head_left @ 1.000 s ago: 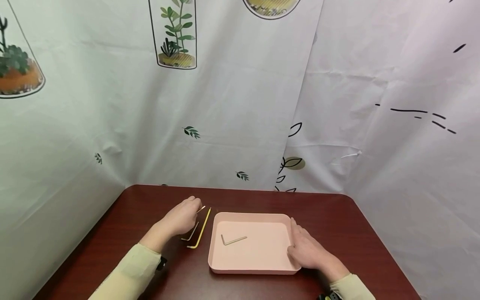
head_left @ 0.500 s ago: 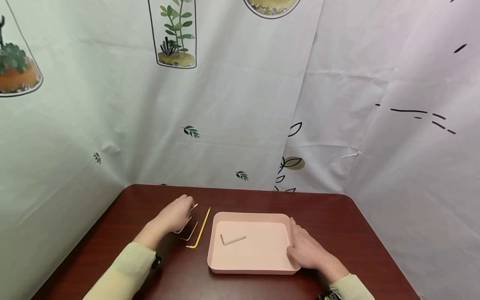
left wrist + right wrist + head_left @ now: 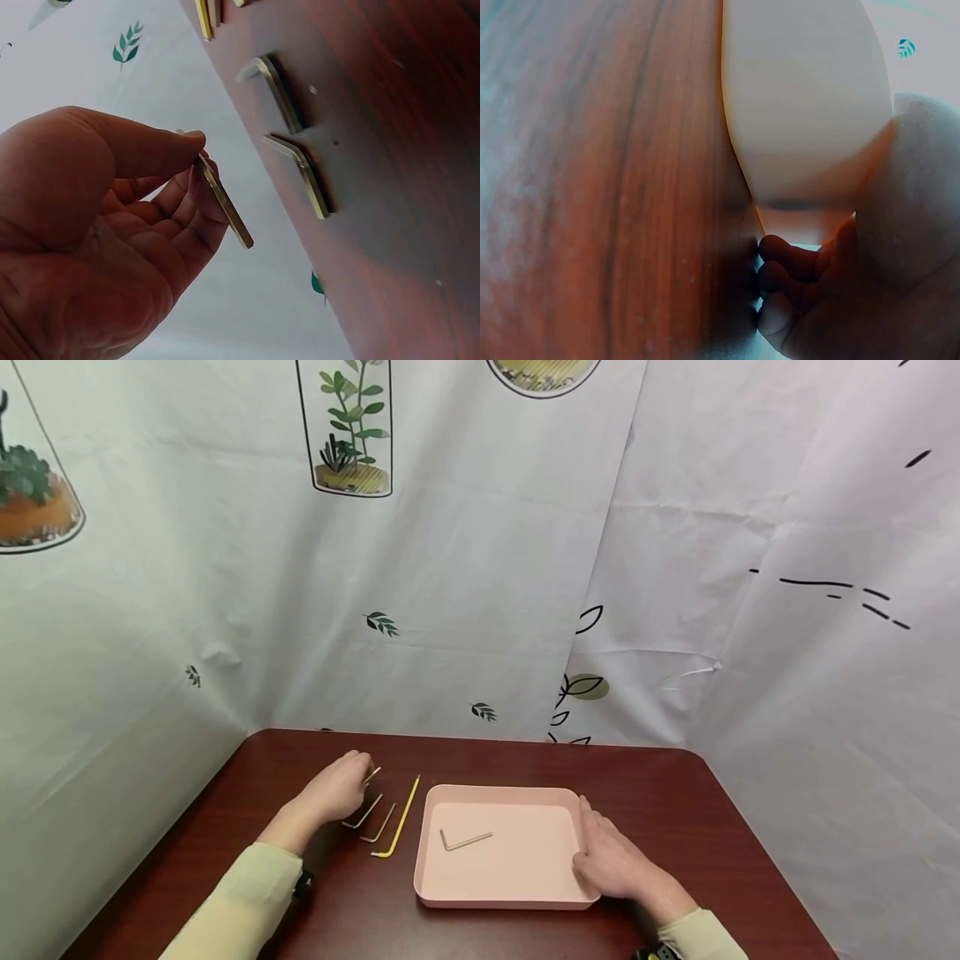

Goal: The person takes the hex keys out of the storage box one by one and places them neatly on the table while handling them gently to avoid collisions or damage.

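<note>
My left hand (image 3: 333,789) is over the table's left side, pinching a brass-coloured hex key (image 3: 229,204) between thumb and fingers. In the head view only that key's tip shows past the fingers. To the hand's right lie two small bent hex keys, a left one (image 3: 365,814) and a right one (image 3: 382,821), then a longer yellow hex key (image 3: 406,817). Another hex key (image 3: 467,842) rests inside the pink tray (image 3: 510,902). At the tray's right wall, my right hand (image 3: 615,860) grips the rim, thumb inside; its curled fingers (image 3: 776,277) show beneath the edge in the right wrist view.
The dark red-brown table (image 3: 360,910) has rounded far corners. White printed cloth (image 3: 465,610) hangs behind it and along both sides. The tray stands right of the loose hex keys.
My left hand has moved to the left with its hex key, uncovering another hex key on the table. The right hand and tray hold their place.
</note>
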`<state>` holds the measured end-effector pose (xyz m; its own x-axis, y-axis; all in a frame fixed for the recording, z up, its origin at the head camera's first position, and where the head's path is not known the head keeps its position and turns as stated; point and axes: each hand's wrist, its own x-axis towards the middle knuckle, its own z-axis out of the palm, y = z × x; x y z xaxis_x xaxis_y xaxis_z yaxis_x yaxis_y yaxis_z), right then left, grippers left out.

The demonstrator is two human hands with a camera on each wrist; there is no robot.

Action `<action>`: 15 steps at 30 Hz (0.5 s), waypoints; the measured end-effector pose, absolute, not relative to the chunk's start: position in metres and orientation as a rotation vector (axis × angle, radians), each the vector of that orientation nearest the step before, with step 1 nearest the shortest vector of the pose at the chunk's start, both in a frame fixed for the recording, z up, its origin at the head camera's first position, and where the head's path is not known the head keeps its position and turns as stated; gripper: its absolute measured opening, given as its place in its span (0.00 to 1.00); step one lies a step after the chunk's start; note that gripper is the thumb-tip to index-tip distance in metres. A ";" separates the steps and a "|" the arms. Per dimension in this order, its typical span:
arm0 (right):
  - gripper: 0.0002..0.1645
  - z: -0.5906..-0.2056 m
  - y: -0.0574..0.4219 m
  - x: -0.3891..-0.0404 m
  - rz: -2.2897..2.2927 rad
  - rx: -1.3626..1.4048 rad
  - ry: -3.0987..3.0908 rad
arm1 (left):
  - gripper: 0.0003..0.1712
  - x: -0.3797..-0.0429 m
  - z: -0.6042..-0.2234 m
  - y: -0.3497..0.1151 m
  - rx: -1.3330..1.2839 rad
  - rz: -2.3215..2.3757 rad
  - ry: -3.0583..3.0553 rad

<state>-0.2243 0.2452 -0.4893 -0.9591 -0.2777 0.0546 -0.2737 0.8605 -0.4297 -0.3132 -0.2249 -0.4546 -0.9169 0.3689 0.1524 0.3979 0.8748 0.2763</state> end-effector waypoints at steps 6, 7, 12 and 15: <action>0.55 -0.489 0.245 -0.224 -0.698 -0.442 3.024 | 0.05 -0.315 -0.458 -0.229 -0.574 -0.477 -2.977; 0.55 -0.489 0.245 -0.224 -0.697 -0.442 3.025 | 0.05 -0.315 -0.458 -0.229 -0.571 -0.480 -2.979; 0.55 -0.489 0.245 -0.224 -0.697 -0.439 3.024 | 0.04 -0.315 -0.458 -0.232 -0.551 -0.471 -2.986; 0.55 -0.489 0.245 -0.224 -0.697 -0.434 3.020 | 0.04 -0.317 -0.460 -0.235 -0.546 -0.467 -2.985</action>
